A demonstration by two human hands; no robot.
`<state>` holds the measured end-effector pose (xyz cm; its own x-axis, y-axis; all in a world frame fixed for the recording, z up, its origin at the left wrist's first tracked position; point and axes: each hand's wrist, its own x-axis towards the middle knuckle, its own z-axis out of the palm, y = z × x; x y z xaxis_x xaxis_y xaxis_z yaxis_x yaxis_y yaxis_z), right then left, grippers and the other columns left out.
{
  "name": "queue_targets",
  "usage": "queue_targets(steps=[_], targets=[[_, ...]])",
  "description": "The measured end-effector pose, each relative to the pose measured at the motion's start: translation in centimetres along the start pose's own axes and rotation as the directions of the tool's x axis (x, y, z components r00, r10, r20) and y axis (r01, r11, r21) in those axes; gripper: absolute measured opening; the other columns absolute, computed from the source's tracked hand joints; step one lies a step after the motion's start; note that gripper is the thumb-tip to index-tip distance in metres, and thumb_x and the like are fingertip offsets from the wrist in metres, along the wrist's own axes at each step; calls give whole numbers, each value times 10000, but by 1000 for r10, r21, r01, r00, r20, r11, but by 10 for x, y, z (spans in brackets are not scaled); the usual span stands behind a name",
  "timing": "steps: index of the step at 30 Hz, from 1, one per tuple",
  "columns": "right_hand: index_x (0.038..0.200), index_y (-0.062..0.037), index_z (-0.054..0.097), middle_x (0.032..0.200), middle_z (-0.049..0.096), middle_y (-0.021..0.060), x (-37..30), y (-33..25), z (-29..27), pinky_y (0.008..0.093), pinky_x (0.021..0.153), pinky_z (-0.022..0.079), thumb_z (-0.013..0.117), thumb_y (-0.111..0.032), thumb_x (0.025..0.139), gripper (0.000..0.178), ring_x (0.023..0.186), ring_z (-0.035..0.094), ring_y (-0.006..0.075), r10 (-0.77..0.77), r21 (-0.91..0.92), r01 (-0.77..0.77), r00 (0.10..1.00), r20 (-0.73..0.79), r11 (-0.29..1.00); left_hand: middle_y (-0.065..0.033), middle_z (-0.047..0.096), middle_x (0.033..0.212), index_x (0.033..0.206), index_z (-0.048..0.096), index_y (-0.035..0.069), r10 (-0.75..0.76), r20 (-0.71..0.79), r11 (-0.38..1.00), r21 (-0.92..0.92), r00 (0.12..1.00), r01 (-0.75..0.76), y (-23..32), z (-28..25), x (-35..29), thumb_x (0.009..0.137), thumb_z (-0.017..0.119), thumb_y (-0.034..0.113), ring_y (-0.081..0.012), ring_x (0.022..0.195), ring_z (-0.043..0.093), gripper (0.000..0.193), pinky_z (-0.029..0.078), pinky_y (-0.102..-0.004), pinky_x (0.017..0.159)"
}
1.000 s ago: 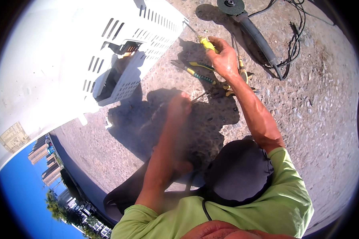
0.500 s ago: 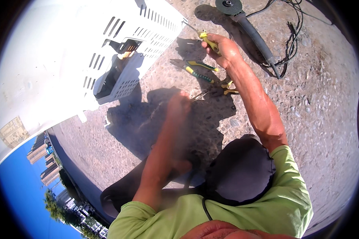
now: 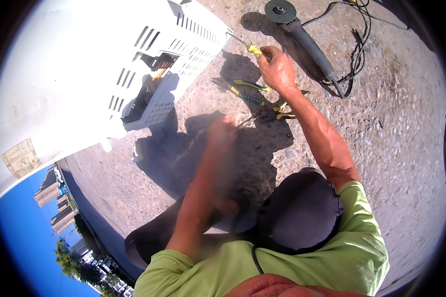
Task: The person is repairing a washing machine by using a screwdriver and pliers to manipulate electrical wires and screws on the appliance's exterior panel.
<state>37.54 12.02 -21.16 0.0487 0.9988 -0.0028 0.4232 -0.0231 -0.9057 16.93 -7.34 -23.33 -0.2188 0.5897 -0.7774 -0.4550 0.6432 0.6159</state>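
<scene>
My right hand (image 3: 276,68) is closed around the yellow handle of a screwdriver (image 3: 252,48). The screwdriver's shaft reaches up and left to the corner of a white slotted appliance casing (image 3: 84,74); whether its tip sits in a screw is too small to tell. Low over the shaded ground, my left hand (image 3: 224,129) looks hazy, and its fingers cannot be made out. Just right of it are the jaws of yellow-and-black pliers (image 3: 285,116). Larger pliers with green-and-yellow grips (image 3: 245,94) lie open between my hands.
An angle grinder (image 3: 312,49) with a dark disc rests at the upper right, its black cable (image 3: 359,59) looped beside it. The casing has a rectangular opening with dark parts inside. My bent knee (image 3: 300,213) is below my right forearm. Rough concrete lies underneath.
My right hand has turned around the screwdriver handle, its back now more toward me. The view has shifted slightly, and the left hand has hardly moved.
</scene>
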Motion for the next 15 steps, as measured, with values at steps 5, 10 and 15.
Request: queue_targets(steps=[5,10,15], targets=[[1129,-37,653,934,738,161,1,-11,-6,372,654,532,569,-271,970,295,768,708,255,26,-59,-22,997,75,998,-55,583,797,971,582,58,14,11,999,-30,1000,-14,-1,8,-5,981,587,241,-147,554,478,183,368,-287,481],[1106,-59,568,885,704,55,27,-10,-20,196,463,286,460,-202,1033,193,566,458,26,408,550,-788,615,675,278,-55,582,797,968,585,58,56,-34,993,-97,998,-59,-10,0,6,979,587,249,-145,561,477,191,368,-283,488],[1090,-25,624,914,723,114,23,3,-7,320,547,480,556,-251,986,258,641,633,179,262,181,-361,872,414,915,-52,583,797,959,583,59,8,-14,1000,-26,1000,-8,-4,-2,7,983,587,259,-139,557,467,202,363,-280,486]])
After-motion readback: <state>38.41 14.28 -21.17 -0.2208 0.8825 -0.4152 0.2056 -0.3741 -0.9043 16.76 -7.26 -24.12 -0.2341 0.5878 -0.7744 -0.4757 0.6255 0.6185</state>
